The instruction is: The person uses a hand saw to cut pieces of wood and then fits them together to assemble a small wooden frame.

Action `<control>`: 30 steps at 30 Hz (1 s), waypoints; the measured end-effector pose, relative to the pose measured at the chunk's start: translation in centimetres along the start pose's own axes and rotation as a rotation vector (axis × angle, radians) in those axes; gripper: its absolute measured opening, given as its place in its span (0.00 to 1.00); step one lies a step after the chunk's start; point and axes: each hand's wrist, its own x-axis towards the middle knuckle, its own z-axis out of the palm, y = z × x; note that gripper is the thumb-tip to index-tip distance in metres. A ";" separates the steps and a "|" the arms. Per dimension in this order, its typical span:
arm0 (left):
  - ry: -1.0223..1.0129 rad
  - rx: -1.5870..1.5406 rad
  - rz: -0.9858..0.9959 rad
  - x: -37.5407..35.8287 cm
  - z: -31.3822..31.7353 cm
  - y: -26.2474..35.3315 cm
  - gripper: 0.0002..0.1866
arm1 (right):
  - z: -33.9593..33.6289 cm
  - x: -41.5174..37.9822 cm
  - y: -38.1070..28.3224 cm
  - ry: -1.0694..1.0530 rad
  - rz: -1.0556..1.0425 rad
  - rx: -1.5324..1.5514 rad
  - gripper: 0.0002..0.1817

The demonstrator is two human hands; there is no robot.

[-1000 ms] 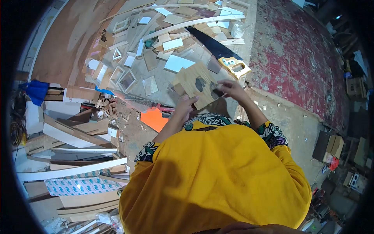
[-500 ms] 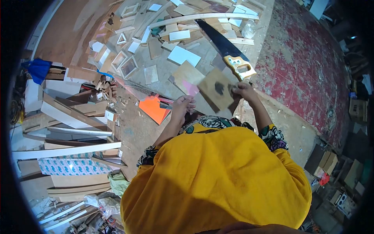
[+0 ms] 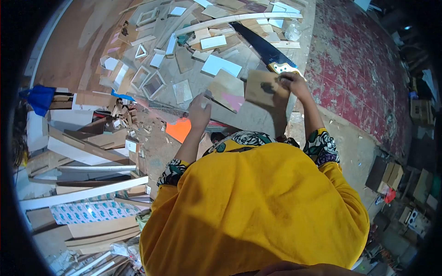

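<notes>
My right hand [image 3: 294, 83] grips the right edge of a square brown wooden board [image 3: 261, 92] with a dark blotch, held above the work table [image 3: 255, 120]. To its left lies a second thin wooden board [image 3: 225, 83] with a pink patch. My left hand [image 3: 199, 112] is at that board's left corner, fingers closed in on it. A dark gap shows under the board's near edge, as if tilted up slightly. Just behind my right hand is a handsaw [image 3: 262, 46], its handle partly covered by the hand and board.
Offcuts, a white board [image 3: 221, 66] and small wooden frames [image 3: 153, 85] litter the table's far side, with a long wood strip [image 3: 239, 18] across them. An orange sheet [image 3: 178, 129] lies by my left forearm. Stacked planks [image 3: 87, 147] fill the left; a worn red surface [image 3: 354, 78] is right.
My right hand has lifted the blotched board away from my body, over the saw handle. My left hand has moved left and forward to the pink-patched board's corner.
</notes>
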 end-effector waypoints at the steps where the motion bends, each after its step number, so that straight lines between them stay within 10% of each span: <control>1: 0.009 0.093 0.116 0.8 0.3 0.0 0.28 | 0.3 0.5 0.2 0.151 -0.024 0.006 0.12; 9: -0.203 0.448 0.116 5.5 0.5 3.2 0.36 | 1.8 -2.8 1.5 0.406 0.066 -0.032 0.13; 15: -0.465 -0.605 -0.256 6.5 -1.5 2.1 0.14 | 3.1 -8.3 1.6 0.512 0.196 0.472 0.10; 19: -0.313 -0.839 0.020 4.6 -4.7 4.2 0.08 | 4.1 -9.9 1.4 0.500 0.086 0.636 0.08; 21: -0.216 -0.709 0.488 3.9 -6.2 5.2 0.09 | 4.7 -9.6 1.6 0.450 0.103 0.638 0.09; 23: -0.231 -0.710 0.452 2.9 -7.6 6.7 0.10 | 5.5 -8.6 1.9 0.393 0.118 0.640 0.09; 27: -0.145 -0.551 0.644 1.8 -8.7 8.5 0.11 | 6.3 -5.5 2.1 0.254 0.204 0.452 0.17; 30: -0.092 -0.559 0.635 0.9 -9.2 9.5 0.11 | 7.5 -4.5 -2.5 0.516 0.032 -0.624 0.24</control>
